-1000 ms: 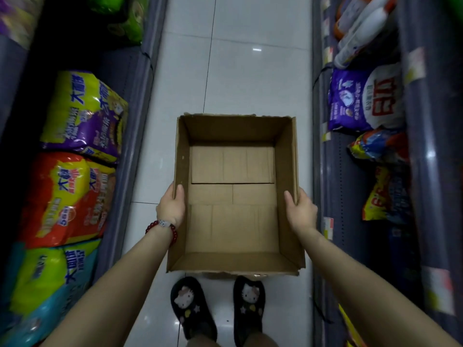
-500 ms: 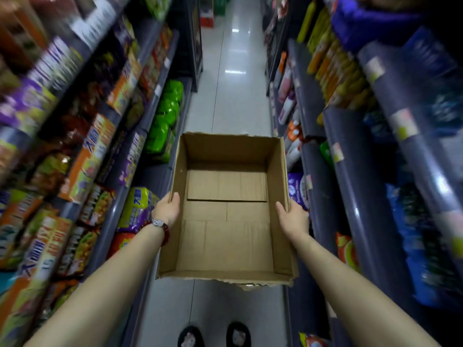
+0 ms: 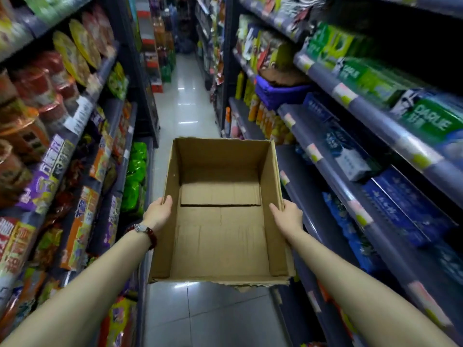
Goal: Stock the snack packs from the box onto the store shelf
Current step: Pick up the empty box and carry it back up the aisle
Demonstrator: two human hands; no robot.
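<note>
Here the cardboard box [image 3: 220, 216] is held level above the aisle floor [image 3: 185, 111], its side walls gripped by the left hand [image 3: 156, 211] and the right hand [image 3: 288, 216]. No snack packs are seen inside, so stocking looks finished. The box could be knocked against the near shelves [image 3: 325, 156] if swung. "DARLIE" is read on green cartons [image 3: 431, 123].

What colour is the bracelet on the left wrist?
Dark red beads with a small silvery piece, on the bracelet behind the left hand; head view shows it.
</note>
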